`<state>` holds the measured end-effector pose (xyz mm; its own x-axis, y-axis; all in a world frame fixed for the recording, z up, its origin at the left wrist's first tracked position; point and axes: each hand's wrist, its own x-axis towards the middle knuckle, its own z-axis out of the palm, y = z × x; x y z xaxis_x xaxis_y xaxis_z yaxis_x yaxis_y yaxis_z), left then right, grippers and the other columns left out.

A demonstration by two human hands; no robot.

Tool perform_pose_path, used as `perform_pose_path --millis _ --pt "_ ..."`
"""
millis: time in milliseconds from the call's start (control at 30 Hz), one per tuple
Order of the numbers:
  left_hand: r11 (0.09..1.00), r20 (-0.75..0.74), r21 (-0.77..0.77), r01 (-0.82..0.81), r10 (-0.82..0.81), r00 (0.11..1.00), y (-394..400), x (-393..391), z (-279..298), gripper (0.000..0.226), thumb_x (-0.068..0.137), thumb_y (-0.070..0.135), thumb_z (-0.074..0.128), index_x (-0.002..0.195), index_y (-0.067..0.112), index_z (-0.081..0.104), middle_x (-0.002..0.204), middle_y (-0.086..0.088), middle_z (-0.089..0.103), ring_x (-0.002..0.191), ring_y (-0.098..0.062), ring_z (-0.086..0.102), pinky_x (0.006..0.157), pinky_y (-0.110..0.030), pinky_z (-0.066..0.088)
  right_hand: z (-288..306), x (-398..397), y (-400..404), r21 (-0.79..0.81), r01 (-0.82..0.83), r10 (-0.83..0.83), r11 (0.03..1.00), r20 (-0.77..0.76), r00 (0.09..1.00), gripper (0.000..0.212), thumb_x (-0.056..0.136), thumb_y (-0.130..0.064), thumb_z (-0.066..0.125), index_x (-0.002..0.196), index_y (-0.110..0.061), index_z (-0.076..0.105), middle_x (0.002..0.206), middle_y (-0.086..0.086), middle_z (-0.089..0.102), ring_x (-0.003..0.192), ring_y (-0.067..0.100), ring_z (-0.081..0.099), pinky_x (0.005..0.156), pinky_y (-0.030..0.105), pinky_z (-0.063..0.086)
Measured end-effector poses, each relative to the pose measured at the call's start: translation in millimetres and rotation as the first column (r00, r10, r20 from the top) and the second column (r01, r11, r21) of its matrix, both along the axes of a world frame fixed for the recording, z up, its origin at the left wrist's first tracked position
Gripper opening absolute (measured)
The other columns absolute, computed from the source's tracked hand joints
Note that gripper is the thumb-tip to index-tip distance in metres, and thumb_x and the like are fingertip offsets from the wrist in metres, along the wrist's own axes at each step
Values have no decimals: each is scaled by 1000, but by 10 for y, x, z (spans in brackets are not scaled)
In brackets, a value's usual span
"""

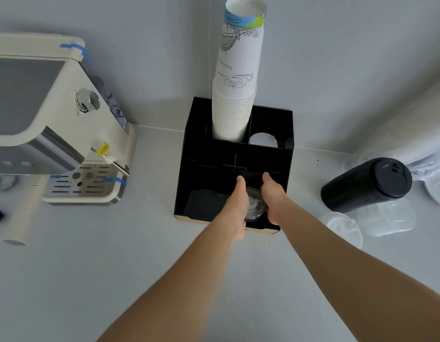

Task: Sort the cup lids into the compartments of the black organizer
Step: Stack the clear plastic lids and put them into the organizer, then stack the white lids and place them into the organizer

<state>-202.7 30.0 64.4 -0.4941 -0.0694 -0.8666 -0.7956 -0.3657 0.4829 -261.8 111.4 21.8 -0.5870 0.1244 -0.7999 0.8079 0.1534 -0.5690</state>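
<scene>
The black organizer (214,169) stands on the grey counter against the wall. Both my hands reach into its front right compartment. My left hand (237,206) and my right hand (273,198) hold a stack of clear plastic lids (254,204) between them, inside that compartment. A tall stack of white paper cups (235,95) fills a back compartment, and white lids (262,139) lie in the back right one. To the right, on the counter, a sleeve of black lids (367,185) lies on its side, with clear lids (342,227) and more clear lids (389,218) beside it.
A cream espresso machine (53,119) stands at the left, its portafilter handle (21,213) sticking out toward me. A crumpled plastic bag (426,164) and a white lid (438,191) lie at the far right. The wall runs right behind the organizer.
</scene>
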Motion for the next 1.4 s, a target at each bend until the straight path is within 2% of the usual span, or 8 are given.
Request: perform_pose_path --millis 300,433,567,767,900,967,1167,1400 --pt "999 -3 12 -35 35 999 -31 43 7 79 88 72 36 150 23 33 156 -2 38 143 -19 34 116 -38 28 49 38 28 -29 2 -2 1000 -1 1000 76 91 -65 36 150 -17 39 150 8 48 134 27 49 117 44 34" --pt "998 -16 35 -46 47 999 -59 100 62 80 88 72 37 152 24 29 159 -3 32 146 -22 29 116 -43 28 167 77 56 -55 -9 8 998 -24 1000 75 95 -63 35 152 -15 34 156 7 41 142 25 40 115 38 29" --pt "998 -39 26 -65 66 997 -94 194 115 82 86 73 40 151 24 30 158 -3 33 144 -22 33 113 -42 33 319 166 136 -102 -24 22 994 -18 1000 78 96 -64 35 153 -12 32 159 7 37 145 23 36 114 35 28" --pt "990 -95 72 -121 128 987 -233 425 164 79 90 65 45 143 6 43 148 -12 47 134 -28 46 108 -41 41 635 400 317 -268 -38 22 963 -63 998 76 100 -59 29 156 -8 20 165 7 21 152 23 19 123 38 14" --pt "990 -171 70 -119 129 977 -320 687 257 63 94 58 45 130 8 58 126 -12 64 114 -29 62 99 -44 50 756 633 491 -339 -29 -17 940 -132 991 67 102 -50 35 154 -8 29 161 10 34 147 26 33 123 41 23" --pt "994 -227 56 -95 105 968 -335 833 309 57 95 56 45 126 10 61 119 -10 67 111 -28 65 96 -43 51 788 793 589 -361 -23 -43 932 -174 984 60 103 -44 39 150 -7 37 155 11 43 142 27 42 119 42 31" --pt "997 -307 29 -65 71 949 -295 1178 415 41 97 45 50 115 12 67 116 -11 70 107 -25 67 88 -37 53 859 1243 941 -417 47 -141 908 -198 970 44 99 -29 54 135 -4 57 132 12 64 118 27 62 104 41 47" --pt "998 -286 20 -59 63 956 -60 1367 380 35 96 37 55 109 9 70 110 -13 73 103 -28 69 92 -41 53 906 1516 1499 -435 164 -273 886 -202 941 29 98 -25 56 118 -6 65 120 12 71 111 28 67 98 41 50"
